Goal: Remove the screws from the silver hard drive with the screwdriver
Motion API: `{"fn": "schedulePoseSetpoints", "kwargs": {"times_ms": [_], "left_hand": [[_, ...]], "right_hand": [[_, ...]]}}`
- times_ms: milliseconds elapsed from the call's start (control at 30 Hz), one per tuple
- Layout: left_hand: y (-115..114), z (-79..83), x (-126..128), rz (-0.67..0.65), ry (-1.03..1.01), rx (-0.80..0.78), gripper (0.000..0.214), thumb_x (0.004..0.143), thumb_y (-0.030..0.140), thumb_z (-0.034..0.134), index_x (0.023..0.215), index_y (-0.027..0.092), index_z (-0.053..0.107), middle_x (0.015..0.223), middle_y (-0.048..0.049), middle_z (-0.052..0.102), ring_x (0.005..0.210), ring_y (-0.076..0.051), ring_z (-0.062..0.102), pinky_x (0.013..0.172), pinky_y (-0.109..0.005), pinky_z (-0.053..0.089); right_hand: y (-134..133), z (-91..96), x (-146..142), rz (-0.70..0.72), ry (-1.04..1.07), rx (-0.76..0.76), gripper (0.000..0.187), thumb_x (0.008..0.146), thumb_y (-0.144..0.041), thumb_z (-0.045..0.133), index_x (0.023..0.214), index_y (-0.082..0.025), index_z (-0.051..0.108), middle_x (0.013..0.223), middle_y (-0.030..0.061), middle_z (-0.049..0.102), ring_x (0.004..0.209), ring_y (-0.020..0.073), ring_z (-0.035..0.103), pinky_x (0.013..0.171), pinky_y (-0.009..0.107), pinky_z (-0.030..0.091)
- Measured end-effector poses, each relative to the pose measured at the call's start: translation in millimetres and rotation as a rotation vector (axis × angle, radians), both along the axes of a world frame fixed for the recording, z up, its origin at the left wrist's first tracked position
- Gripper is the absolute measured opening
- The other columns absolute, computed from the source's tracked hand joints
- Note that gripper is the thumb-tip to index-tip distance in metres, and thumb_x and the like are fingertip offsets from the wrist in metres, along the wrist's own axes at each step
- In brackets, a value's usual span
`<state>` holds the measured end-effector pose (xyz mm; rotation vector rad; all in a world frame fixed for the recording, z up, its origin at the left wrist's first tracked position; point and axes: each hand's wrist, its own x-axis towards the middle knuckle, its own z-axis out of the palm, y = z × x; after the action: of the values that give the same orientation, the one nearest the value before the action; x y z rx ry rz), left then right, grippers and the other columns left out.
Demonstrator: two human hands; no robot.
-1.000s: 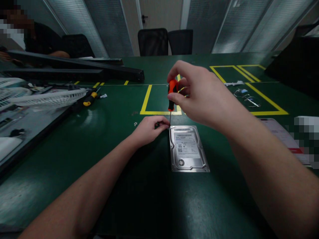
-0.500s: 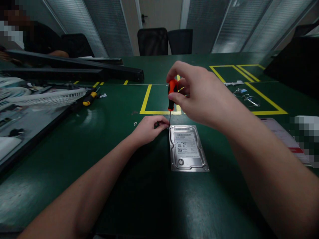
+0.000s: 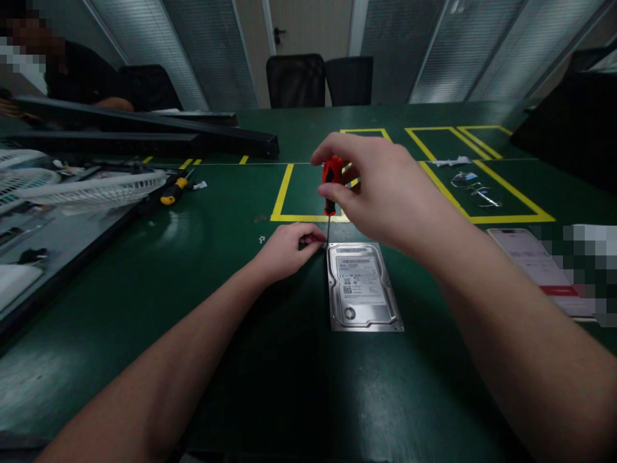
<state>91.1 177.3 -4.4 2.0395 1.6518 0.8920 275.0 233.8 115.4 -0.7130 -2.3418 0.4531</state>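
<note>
A silver hard drive [image 3: 362, 286] lies label up on the green table. My right hand [image 3: 380, 183] has its thumb and fingers around the red and black handle of a screwdriver [image 3: 330, 186], with the index finger raised off it. The screwdriver stands nearly upright, its thin shaft reaching the drive's far left corner. At that corner the fingers of my left hand [image 3: 292, 251] are pinched together beside the shaft's tip; what they hold, if anything, is too small to make out. Several tiny screws [image 3: 261, 240] lie just left of my left hand.
A yellow and black screwdriver [image 3: 174, 191] rests by a black-edged panel with white grilles [image 3: 96, 186] on the left. Long black bars [image 3: 159, 128] lie behind. On the right are glasses [image 3: 477, 190] and a phone [image 3: 530, 263]. A person [image 3: 87, 77] sits far left.
My right hand has lowered and shifted slightly left, its fingers turning around the screwdriver handle and the index finger lifting outward. My left hand and the hard drive stay nearly still.
</note>
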Motion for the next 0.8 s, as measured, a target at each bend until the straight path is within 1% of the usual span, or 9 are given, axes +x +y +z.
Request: {"fn": "schedulePoseSetpoints", "kwargs": {"times_ms": [100, 167, 267, 400, 467, 533, 600, 700, 800], "left_hand": [[0, 0.6, 1, 0.001, -0.009, -0.004, 0.015, 0.093, 0.016, 0.063, 0.101, 0.017, 0.076, 0.097, -0.0051, 0.078, 0.087, -0.018, 0.069, 0.084, -0.033, 0.055], [0, 1.1, 2, 0.005, -0.009, -0.007, 0.016, 0.093, 0.015, 0.063, 0.102, 0.017, 0.076, 0.098, -0.0053, 0.078, 0.088, -0.018, 0.070, 0.085, -0.033, 0.055], [0, 1.3, 2, 0.010, -0.007, -0.008, 0.017, 0.092, 0.014, 0.063, 0.103, 0.017, 0.076, 0.099, -0.0054, 0.078, 0.088, -0.018, 0.070, 0.085, -0.033, 0.055], [0, 0.3, 1, 0.008, -0.016, -0.006, 0.015, 0.091, 0.013, 0.064, 0.100, 0.016, 0.076, 0.097, -0.0054, 0.078, 0.085, -0.018, 0.069, 0.082, -0.032, 0.056], [0, -0.4, 1, 0.009, -0.018, 0.003, 0.014, 0.091, 0.013, 0.064, 0.098, 0.017, 0.076, 0.095, -0.0051, 0.078, 0.084, -0.018, 0.069, 0.081, -0.032, 0.056], [1, -1.0, 1, 0.010, -0.014, 0.011, 0.014, 0.091, 0.013, 0.065, 0.097, 0.017, 0.076, 0.094, -0.0046, 0.078, 0.083, -0.018, 0.068, 0.081, -0.032, 0.056], [1, -1.0, 1, 0.007, -0.009, 0.013, 0.014, 0.091, 0.012, 0.064, 0.097, 0.016, 0.076, 0.093, -0.0042, 0.078, 0.083, -0.017, 0.068, 0.081, -0.031, 0.055], [1, -0.2, 2, 0.010, -0.006, 0.006, 0.015, 0.091, 0.013, 0.064, 0.098, 0.016, 0.076, 0.094, -0.0039, 0.078, 0.085, -0.017, 0.069, 0.082, -0.031, 0.054], [1, 1.1, 2, 0.013, -0.007, -0.001, 0.015, 0.092, 0.014, 0.064, 0.099, 0.017, 0.077, 0.095, -0.0035, 0.078, 0.085, -0.017, 0.069, 0.081, -0.030, 0.054]], "right_hand": [[0, -1.2, 1, -0.025, 0.001, -0.001, 0.027, 0.089, -0.024, 0.069, 0.114, -0.032, 0.061, 0.109, 0.0062, 0.076, 0.097, 0.0329, 0.070, 0.082, 0.046, 0.053], [1, -1.8, 1, -0.020, -0.001, -0.038, 0.026, 0.088, -0.024, 0.069, 0.111, -0.032, 0.059, 0.104, 0.0060, 0.076, 0.095, 0.0329, 0.070, 0.079, 0.045, 0.052], [2, -5.0, -3, 0.015, 0.019, -0.107, 0.023, 0.090, -0.021, 0.063, 0.110, -0.031, 0.057, 0.101, 0.0049, 0.074, 0.093, 0.0299, 0.070, 0.077, 0.041, 0.053], [1, -15.9, -15, 0.050, 0.128, -0.176, 0.022, 0.094, -0.016, 0.053, 0.112, -0.029, 0.056, 0.105, 0.0044, 0.070, 0.096, 0.0252, 0.069, 0.080, 0.038, 0.054], [1, -22.7, -21, 0.091, 0.215, -0.198, 0.020, 0.095, -0.015, 0.054, 0.110, -0.028, 0.056, 0.109, 0.0044, 0.068, 0.099, 0.0232, 0.067, 0.083, 0.037, 0.055], [4, -28.9, -25, 0.137, 0.295, -0.238, 0.016, 0.096, -0.018, 0.057, 0.109, -0.028, 0.057, 0.111, 0.0041, 0.066, 0.100, 0.0221, 0.066, 0.084, 0.036, 0.056], [8, -33.8, -28, 0.186, 0.380, -0.306, 0.015, 0.095, -0.020, 0.062, 0.107, -0.028, 0.059, 0.106, 0.0033, 0.065, 0.096, 0.0210, 0.066, 0.081, 0.035, 0.057], [16, -41.0, -32, 0.247, 0.481, -0.476, 0.011, 0.097, -0.023, 0.063, 0.107, -0.028, 0.061, 0.097, 0.0016, 0.063, 0.089, 0.0184, 0.066, 0.077, 0.032, 0.055], [18, -49.9, -37, 0.245, 0.577, -0.650, 0.005, 0.098, -0.031, 0.061, 0.102, -0.028, 0.061, 0.092, 0.0004, 0.061, 0.081, 0.0154, 0.062, 0.072, 0.029, 0.053]]}}
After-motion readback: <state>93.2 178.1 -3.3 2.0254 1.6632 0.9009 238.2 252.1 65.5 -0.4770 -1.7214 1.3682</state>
